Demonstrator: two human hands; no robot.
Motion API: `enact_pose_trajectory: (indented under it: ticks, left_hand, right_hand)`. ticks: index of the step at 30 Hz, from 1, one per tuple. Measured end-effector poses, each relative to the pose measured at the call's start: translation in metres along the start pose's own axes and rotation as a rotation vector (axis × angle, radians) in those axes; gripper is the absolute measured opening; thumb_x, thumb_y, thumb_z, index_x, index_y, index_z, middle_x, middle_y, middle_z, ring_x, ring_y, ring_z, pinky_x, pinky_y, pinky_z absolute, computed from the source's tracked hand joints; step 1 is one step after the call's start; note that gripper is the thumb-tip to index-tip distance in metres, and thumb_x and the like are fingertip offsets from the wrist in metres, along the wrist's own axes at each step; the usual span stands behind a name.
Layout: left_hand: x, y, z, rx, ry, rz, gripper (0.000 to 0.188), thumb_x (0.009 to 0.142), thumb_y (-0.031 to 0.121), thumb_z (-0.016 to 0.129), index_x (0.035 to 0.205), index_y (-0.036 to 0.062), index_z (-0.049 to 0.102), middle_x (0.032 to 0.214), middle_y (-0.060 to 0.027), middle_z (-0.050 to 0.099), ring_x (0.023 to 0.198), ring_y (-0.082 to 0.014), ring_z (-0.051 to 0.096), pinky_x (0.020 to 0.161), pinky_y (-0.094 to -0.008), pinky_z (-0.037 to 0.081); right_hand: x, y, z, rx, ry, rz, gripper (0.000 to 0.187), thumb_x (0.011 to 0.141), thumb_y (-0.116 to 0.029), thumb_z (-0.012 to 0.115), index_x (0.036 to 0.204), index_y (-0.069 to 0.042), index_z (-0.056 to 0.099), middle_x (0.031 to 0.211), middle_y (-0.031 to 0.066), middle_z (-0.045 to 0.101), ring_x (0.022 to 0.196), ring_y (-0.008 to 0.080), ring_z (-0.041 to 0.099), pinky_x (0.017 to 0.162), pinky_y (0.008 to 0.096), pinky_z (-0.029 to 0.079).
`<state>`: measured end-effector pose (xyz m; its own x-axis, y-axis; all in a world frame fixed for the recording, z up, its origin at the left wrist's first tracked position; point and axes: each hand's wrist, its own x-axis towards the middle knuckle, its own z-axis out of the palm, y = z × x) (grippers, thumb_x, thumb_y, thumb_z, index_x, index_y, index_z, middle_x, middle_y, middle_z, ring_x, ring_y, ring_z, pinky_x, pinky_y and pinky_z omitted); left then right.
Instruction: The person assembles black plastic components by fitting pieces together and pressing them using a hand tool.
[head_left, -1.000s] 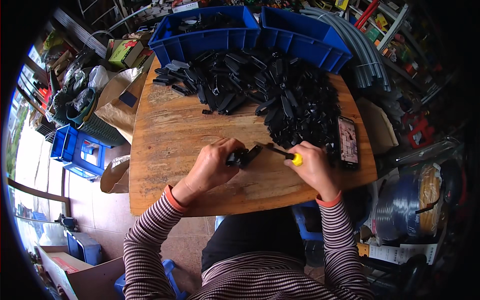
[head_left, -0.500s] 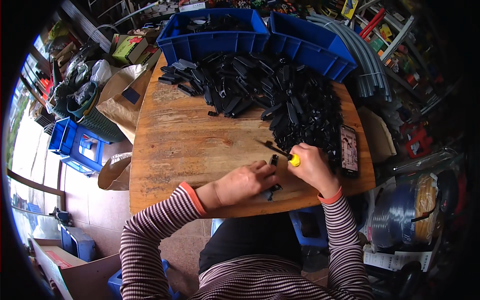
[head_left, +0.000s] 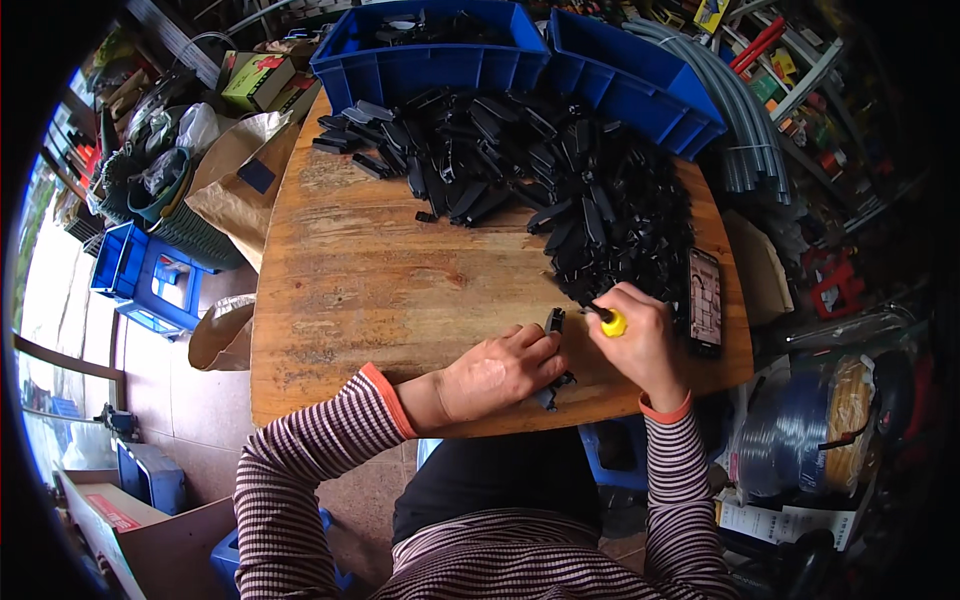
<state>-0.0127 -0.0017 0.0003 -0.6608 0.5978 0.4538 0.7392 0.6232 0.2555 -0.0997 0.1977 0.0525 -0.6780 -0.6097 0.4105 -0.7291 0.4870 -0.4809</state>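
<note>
Left grip [head_left: 520, 368] pinches a slim black part [head_left: 556, 321] near the six-o'clock edge; scuffed wooden surface [head_left: 400, 275] stretches toward eleven; right grip [head_left: 634, 335] clasps a yellow-handled tool [head_left: 614, 322].

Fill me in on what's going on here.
A person is working at a wooden table. The left hand holds a black part near the table's front edge; the right hand grips a yellow-handled tool. Beyond the hands lies a large heap of black parts, with two blue bins behind it. A phone is to the right.
</note>
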Motion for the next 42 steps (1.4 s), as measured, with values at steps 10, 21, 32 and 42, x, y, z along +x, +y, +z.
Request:
enact_pose_trajectory:
  ticks: [10,21,32,42]
  left_hand:
    - [0.000,0.004,0.001,0.085,-0.025,0.031,0.035,0.078,0.012,0.056,0.109,-0.0026,0.057,0.107,-0.0147,0.058,0.098,-0.0279,0.059,0.085,-0.0348,0.051]
    - [-0.007,0.008,-0.004,0.064,-0.034,0.055,0.035,0.077,0.012,0.057,0.109,-0.0027,0.057,0.113,-0.0176,0.059,0.101,-0.0288,0.061,0.085,-0.0359,0.052]
    - [0.009,-0.005,-0.006,0.062,-0.021,0.126,0.038,0.078,0.010,0.058,0.114,0.0002,0.057,0.119,-0.0146,0.058,0.103,-0.0279,0.060,0.086,-0.0379,0.052]
    - [-0.005,-0.088,-0.049,0.080,0.194,-0.192,0.043,0.070,-0.001,0.064,0.112,0.0070,0.062,0.102,-0.0092,0.065,0.093,-0.0278,0.064,0.079,-0.0364,0.053]
  right_hand:
    - [0.015,-0.021,0.024,-0.167,-0.183,0.040,0.017,0.072,-0.007,0.073,0.079,-0.001,0.059,0.079,0.0153,0.064,0.071,0.0349,0.065,0.061,0.0408,0.052]
    - [0.032,-0.018,0.000,0.122,-0.171,-0.120,0.017,0.081,-0.010,0.071,0.083,0.001,0.058,0.075,0.0144,0.065,0.062,0.0251,0.065,0.057,0.0342,0.051]
    - [0.024,-0.008,0.007,0.811,0.465,0.205,0.014,0.087,-0.009,0.069,0.088,-0.004,0.057,0.073,0.0038,0.063,0.067,0.0067,0.058,0.059,0.0230,0.046]
    - [-0.033,0.016,0.012,0.048,-0.086,0.188,0.018,0.071,-0.001,0.073,0.089,-0.002,0.068,0.088,0.0119,0.061,0.082,0.0300,0.064,0.071,0.0342,0.051]
